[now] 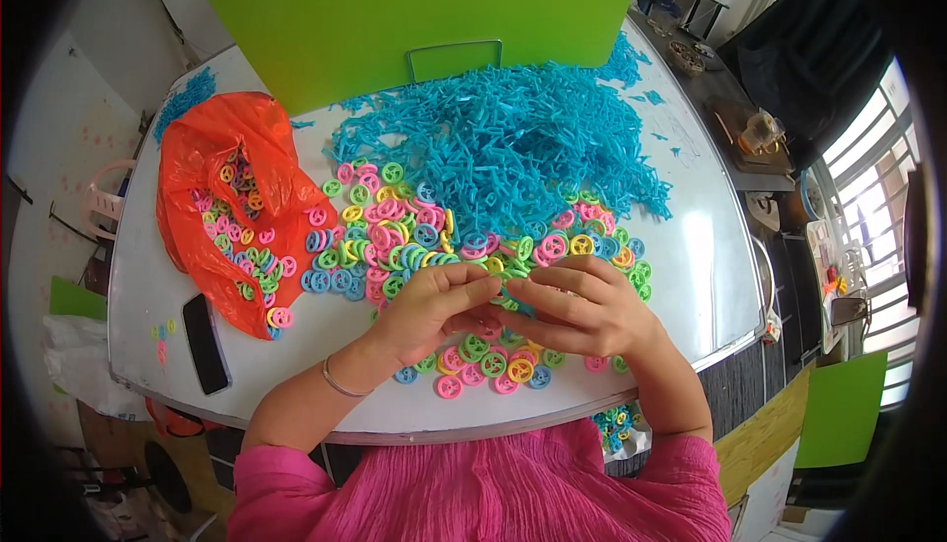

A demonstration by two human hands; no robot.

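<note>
My left hand (431, 307) and my right hand (592, 307) meet over the near middle of the table, fingers closed and tips almost touching. A green plastic wheel (506, 277) shows between the fingertips, mostly covered, with my left thumb and fingers pinching it. Whatever my right fingers grip is hidden behind them. Around and beneath both hands spreads a loose heap of small spoked plastic wheels (387, 236) in pink, green, yellow and blue. Just beyond lies a large tangled pile of thin blue plastic sticks (533, 138), spilling onto the wheels.
A red plastic bag (182, 172) lies open on the left with more wheels inside. Next to it is a dark phone (205, 345). A bright green board (414, 19) with a wire handle stands at the back of the white table (296, 374). Its curved front edge is near my body.
</note>
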